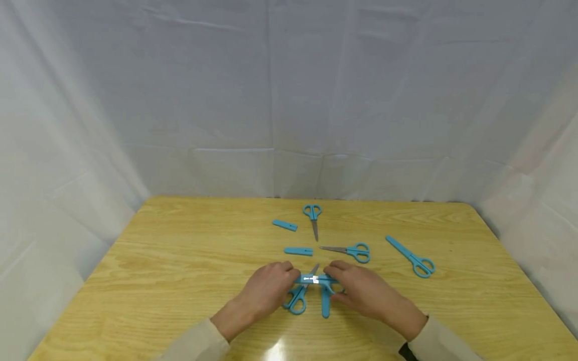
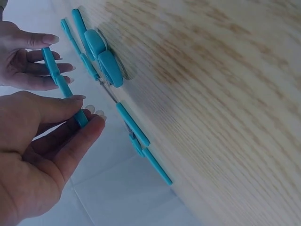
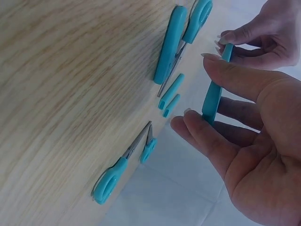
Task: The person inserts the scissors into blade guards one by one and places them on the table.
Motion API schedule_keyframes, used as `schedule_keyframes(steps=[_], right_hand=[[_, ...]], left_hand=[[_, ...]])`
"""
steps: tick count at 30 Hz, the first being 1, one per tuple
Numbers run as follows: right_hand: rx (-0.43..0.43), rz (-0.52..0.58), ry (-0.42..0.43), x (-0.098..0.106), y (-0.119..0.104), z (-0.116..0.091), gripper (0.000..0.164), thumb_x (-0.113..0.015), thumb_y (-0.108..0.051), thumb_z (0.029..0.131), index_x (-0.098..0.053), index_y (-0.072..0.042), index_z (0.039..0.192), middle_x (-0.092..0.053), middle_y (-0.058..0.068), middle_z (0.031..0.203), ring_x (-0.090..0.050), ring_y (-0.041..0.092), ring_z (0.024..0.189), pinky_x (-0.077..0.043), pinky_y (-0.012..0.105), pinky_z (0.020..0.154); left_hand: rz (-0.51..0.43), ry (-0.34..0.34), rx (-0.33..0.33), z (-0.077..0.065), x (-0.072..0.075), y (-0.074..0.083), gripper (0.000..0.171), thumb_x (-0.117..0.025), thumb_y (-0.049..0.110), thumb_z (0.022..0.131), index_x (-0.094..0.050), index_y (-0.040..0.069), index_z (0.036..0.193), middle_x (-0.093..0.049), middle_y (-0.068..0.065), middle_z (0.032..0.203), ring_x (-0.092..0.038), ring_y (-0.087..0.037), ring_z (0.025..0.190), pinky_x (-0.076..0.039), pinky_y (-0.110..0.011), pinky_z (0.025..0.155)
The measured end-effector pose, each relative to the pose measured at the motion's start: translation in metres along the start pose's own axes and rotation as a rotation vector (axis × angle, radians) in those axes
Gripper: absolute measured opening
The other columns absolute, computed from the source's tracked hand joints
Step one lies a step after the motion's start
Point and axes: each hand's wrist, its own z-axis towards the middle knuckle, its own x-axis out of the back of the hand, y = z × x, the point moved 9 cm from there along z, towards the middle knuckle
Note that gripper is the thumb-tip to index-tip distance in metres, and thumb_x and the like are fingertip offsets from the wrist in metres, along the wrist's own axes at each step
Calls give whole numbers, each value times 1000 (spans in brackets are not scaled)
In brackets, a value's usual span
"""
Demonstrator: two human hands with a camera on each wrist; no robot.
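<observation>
Both hands hold one pair of light-blue scissors (image 1: 331,281) above the table, its blades inside a matching blue cover (image 1: 306,279). My left hand (image 1: 271,283) pinches the cover end between thumb and fingertips. At the handle end, my right hand (image 1: 361,288) grips with its thumb and fingers. Under the hands on the table lie bare scissors (image 1: 298,300) with the blades pointing away, and a loose cover (image 1: 325,303) beside them. The left wrist view shows the held scissors (image 2: 63,87) stretched between the two hands.
Beyond the hands lie two more bare scissors (image 1: 359,252) (image 1: 312,213) and two loose covers (image 1: 298,251) (image 1: 284,225). Covered scissors (image 1: 411,256) rest to the right on the wooden table (image 1: 180,250). White cloth (image 1: 271,100) hangs behind and at both sides.
</observation>
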Motion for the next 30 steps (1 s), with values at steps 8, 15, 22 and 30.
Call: schedule_keyframes(steps=[8, 15, 22, 30], right_hand=[[10, 30, 6, -3, -4, 2, 49, -77, -18, 81, -59, 0, 123, -59, 11, 120, -62, 24, 102, -53, 35, 80], [-5, 20, 5, -4, -6, 5, 50, -78, -19, 81, -59, -1, 124, -58, 12, 122, -61, 25, 103, -53, 36, 80], [16, 13, 23, -6, -6, 2, 49, -79, -18, 79, -60, -3, 122, -59, 8, 117, -62, 21, 96, -53, 32, 76], [17, 23, 37, -6, -5, 0, 45, -79, -21, 79, -63, -6, 118, -60, 3, 110, -62, 14, 89, -52, 26, 70]], left_hand=[[62, 12, -18, 0, 1, 5, 20, -74, -4, 74, -68, 9, 89, -62, -2, 82, -61, -16, 72, -51, -23, 60], [92, 21, -10, 0, 4, 6, 19, -75, -2, 73, -69, 9, 88, -63, -2, 80, -60, -15, 69, -49, -22, 56], [65, 19, -16, 0, 1, 7, 16, -71, -4, 75, -68, 8, 84, -60, -1, 75, -58, -13, 65, -47, -20, 53], [66, 29, -21, 1, -1, 6, 13, -71, -1, 77, -70, 9, 85, -62, -1, 77, -60, -14, 68, -48, -22, 55]])
